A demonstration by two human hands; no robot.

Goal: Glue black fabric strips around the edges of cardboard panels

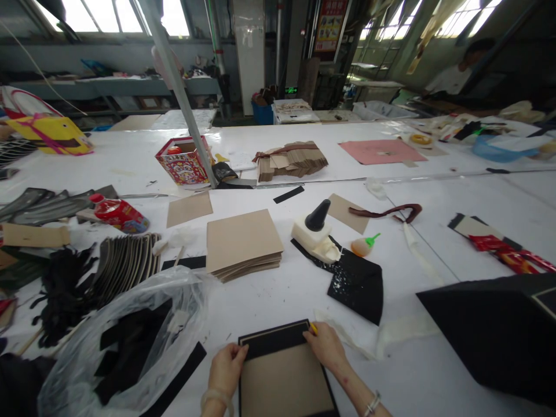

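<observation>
A brown cardboard panel [282, 379] with black edges lies at the front of the table, a black strip [274, 340] across its far end. My left hand [226, 369] pinches the strip at the panel's left edge. At the far right corner, my right hand [325, 346] is closed, a small yellow object [313, 328] poking out between its fingers; most of that object is hidden. Farther off, a white container with a black cone-shaped top [313, 229] rests on black material [358, 284] spotted with white. A stack of cardboard sheets [244, 243] lies left of it.
A clear plastic bag [191, 301] with black pieces sits to the left, near several curved strips [125, 263] and a red bottle [119, 214]. Large black material [499, 330] lies at right. A metal pole [180, 87] rises by a red box [182, 165].
</observation>
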